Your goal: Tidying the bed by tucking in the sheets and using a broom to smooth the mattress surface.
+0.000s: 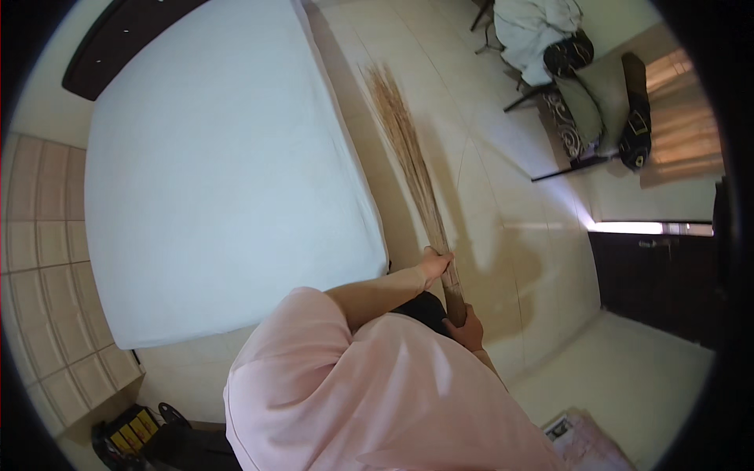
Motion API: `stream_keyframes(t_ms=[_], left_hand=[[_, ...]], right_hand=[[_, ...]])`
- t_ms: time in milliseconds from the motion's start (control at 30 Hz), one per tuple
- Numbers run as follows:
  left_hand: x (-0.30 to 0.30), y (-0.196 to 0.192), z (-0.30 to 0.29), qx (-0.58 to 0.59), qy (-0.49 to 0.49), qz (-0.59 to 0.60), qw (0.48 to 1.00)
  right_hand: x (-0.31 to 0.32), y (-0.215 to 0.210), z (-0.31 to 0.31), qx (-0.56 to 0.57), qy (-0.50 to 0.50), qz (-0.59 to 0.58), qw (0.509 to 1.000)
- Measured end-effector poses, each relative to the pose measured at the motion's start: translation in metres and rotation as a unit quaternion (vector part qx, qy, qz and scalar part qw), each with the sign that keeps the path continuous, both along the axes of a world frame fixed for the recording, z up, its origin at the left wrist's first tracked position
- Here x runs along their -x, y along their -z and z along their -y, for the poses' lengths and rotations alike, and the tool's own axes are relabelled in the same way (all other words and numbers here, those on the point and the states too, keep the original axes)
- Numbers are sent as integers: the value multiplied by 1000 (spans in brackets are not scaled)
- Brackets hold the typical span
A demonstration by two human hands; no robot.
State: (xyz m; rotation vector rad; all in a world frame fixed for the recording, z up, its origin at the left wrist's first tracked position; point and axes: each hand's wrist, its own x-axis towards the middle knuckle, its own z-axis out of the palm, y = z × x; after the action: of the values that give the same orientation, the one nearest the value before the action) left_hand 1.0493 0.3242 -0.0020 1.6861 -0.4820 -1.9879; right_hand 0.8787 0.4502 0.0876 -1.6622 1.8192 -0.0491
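Note:
A long straw broom point(422, 182) slants away from me over the tiled floor, its thin bristles fanning out at the far end beside the bed. My left hand point(434, 267) is closed round the bound stalks partway up. Lower down, near my body, my right hand point(468, 330) grips the thick butt end of the handle. Whether the bristle tips touch the floor I cannot tell.
A bed with a pale blue sheet point(212, 173) fills the left side. Clothes hang over a chair point(573, 125) at the far right, its dark legs on the floor. A dark door point(652, 275) stands at the right. Tan panelled cabinets point(59, 298) line the left.

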Motion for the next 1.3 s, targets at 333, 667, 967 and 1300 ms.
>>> stream_keyframes(t_ms=[333,667,967,1300], left_hand=[[-130,-14,-17,51,-412,-40,909],[-73,126,107,-27,-448,143,882],[-30,36,238,143,-389,75,907],[-134,35,193,5,-651,77,755]], right_hand=[[-67,25,200,-35,-393,99,913],[-50,54,306,-190,-335,-11,923],[1,42,383,-135,-309,107,935],[-123,30,439,-134,-499,96,850]])
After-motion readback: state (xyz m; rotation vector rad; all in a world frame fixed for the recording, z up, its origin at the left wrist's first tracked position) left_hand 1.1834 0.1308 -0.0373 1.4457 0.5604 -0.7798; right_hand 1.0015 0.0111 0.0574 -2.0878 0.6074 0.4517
